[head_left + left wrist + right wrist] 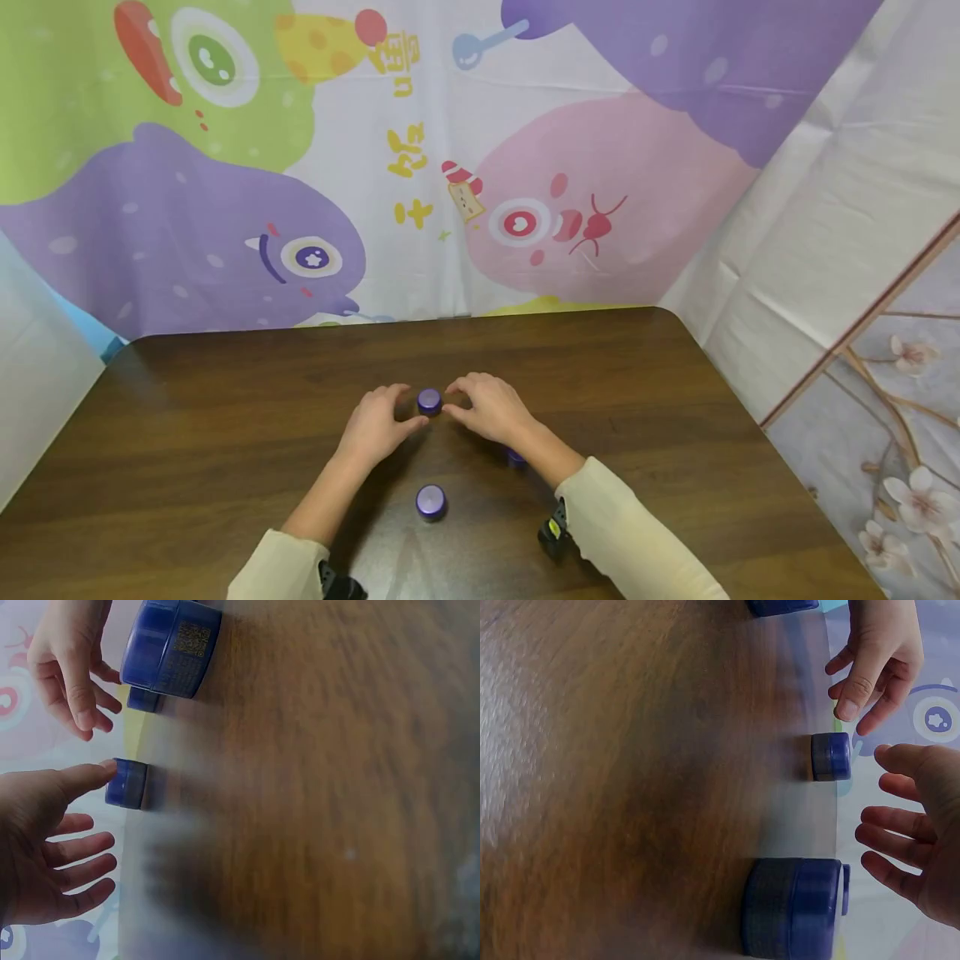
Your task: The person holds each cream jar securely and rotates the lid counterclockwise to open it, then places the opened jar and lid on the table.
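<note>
A small purple-blue lidded jar (429,402) stands upright on the table between the two hands. My left hand (377,426) is just to its left, thumb and fingers spread and relaxed, holding nothing. On the other side is my right hand (489,407), its fingers loosely bent and its thumb tip close to the jar. Both hands appear around this same jar (831,757) in the right wrist view. A second matching jar (431,502) is nearer the body. The third jar (515,457) is partly hidden under the right forearm.
All the jars stand on a dark brown wooden table (225,417) with rounded far corners. Behind its far edge hangs a cartoon-printed cloth (420,275). A flower-patterned panel (862,417) borders the right side. Dark wrist cameras sit at both cuffs.
</note>
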Demonstrator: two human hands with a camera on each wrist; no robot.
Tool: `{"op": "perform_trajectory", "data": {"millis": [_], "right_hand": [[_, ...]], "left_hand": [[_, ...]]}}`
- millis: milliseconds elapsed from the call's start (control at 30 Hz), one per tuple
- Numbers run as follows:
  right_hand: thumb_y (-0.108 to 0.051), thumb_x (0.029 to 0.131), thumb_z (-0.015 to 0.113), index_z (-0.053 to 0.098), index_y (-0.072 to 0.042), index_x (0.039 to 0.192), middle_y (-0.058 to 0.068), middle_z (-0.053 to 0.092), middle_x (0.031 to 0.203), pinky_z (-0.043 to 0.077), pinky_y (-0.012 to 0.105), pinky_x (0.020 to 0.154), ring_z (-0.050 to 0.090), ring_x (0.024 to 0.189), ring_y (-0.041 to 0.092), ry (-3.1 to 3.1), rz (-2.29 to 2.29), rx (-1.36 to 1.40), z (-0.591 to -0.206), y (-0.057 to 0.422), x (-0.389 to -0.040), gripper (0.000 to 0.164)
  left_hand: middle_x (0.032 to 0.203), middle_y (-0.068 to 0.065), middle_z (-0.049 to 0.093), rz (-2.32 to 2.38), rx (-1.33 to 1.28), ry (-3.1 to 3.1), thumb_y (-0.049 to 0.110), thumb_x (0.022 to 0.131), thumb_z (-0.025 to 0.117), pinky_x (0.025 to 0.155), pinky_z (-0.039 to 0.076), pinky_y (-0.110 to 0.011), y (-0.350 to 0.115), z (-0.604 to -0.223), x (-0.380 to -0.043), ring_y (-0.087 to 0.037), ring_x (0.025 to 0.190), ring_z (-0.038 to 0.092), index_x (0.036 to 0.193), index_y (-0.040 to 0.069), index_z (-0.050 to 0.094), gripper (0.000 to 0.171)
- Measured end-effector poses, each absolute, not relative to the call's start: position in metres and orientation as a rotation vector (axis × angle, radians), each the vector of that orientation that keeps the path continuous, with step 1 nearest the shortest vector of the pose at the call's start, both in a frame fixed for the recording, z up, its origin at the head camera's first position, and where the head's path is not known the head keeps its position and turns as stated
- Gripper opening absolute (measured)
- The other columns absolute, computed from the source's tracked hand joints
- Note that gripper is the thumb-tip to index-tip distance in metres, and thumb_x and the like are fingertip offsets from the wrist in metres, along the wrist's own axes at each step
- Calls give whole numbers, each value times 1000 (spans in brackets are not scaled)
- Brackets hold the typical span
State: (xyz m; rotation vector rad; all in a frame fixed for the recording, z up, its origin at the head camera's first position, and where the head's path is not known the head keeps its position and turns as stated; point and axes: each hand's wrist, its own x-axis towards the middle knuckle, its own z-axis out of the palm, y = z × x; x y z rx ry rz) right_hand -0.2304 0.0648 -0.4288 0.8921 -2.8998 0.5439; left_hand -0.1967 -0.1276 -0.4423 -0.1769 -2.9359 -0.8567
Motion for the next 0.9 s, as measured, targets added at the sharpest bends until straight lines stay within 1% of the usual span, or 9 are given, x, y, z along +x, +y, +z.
{"op": "perform_trajectory", "data": {"millis": [233, 433, 900], "right_hand": [[-36, 88, 63, 66, -15, 110, 2, 67, 107, 51, 34, 85, 62, 100, 18, -2942, 569, 864, -433, 61, -232, 30], [-37, 89, 63, 64, -15, 114, 1, 67, 109, 52, 33, 84, 62, 101, 16, -2979, 544, 864, -437, 58, -233, 33], [-34, 88, 64, 64, -15, 113, 2, 67, 106, 52, 31, 83, 63, 99, 16, -2970, 569, 863, -444, 53, -236, 32]], "left_hand": [[105, -16, 64, -864, -174, -2942, 33, 78, 75, 85, 48, -47, -127, -446, -200, -34, 101, 57, 121, 0, 56, 57], [104, -15, 64, -872, -161, -2949, 33, 78, 75, 85, 48, -47, -126, -448, -201, -33, 101, 57, 121, 0, 57, 57], [105, -16, 64, -907, -142, -2953, 31, 78, 75, 89, 46, -47, -125, -455, -205, -34, 103, 56, 118, 0, 59, 54]]}}
